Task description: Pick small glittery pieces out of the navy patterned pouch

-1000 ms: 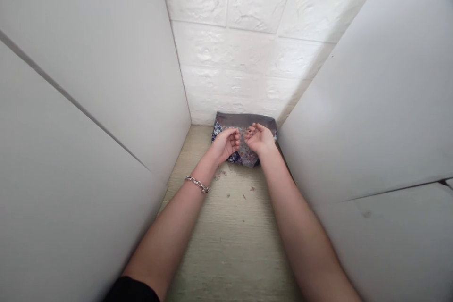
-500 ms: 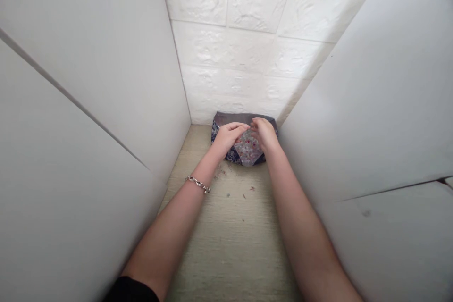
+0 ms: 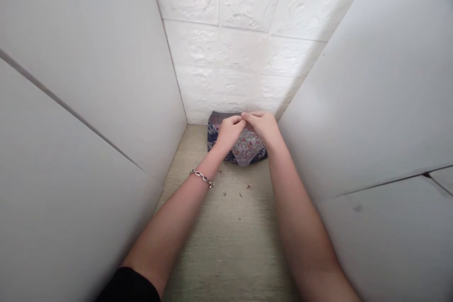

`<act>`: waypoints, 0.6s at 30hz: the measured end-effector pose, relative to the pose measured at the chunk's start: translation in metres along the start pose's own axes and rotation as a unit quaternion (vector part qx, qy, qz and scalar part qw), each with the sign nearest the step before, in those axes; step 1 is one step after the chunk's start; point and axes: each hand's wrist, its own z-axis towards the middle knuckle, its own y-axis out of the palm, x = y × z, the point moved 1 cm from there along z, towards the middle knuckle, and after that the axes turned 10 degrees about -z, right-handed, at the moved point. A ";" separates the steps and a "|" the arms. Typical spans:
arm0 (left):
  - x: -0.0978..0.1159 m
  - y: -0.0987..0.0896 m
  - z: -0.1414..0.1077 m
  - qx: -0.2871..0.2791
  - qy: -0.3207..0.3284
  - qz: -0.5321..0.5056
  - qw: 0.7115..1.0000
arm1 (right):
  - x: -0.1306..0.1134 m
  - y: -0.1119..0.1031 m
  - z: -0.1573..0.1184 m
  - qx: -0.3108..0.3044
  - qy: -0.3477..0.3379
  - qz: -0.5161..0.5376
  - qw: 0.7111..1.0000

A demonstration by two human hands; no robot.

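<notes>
- White panels (image 3: 88, 104) flank a narrow tabletop (image 3: 230, 245), so both arms are kept close.
- A patterned cloth (image 3: 247, 147) is bunched at the far edge, against the wall (image 3: 244, 56).
- Its top fold is pinched by left hand (image 3: 230, 131) and right hand (image 3: 264, 127), fingertips meeting.
- Small crumbs (image 3: 240, 193) are scattered just before it.

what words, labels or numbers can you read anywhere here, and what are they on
None: no text shows anywhere.
The cloth under the left hand and right hand bears only a flower print.
The bracelet, side panels and back wall are bare of writing.
</notes>
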 end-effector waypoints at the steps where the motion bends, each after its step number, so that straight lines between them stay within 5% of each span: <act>1: 0.000 0.000 0.001 -0.005 0.009 0.005 1.000 | 0.000 0.001 0.000 0.007 -0.006 0.014 1.000; 8: -0.004 0.005 0.017 -0.010 -0.067 -0.002 0.998 | -0.013 -0.007 0.000 0.147 -0.031 0.113 0.982; 11: -0.015 0.012 0.024 -0.018 -0.034 0.103 0.994 | -0.018 -0.012 -0.001 0.209 -0.029 0.179 0.961; 15: -0.034 0.026 0.026 -0.113 -0.040 0.163 0.979 | -0.022 -0.013 -0.002 0.199 -0.025 0.232 0.952; 18: -0.045 0.032 0.025 -0.111 -0.068 0.130 0.983 | -0.024 -0.012 -0.004 0.196 -0.019 0.243 0.950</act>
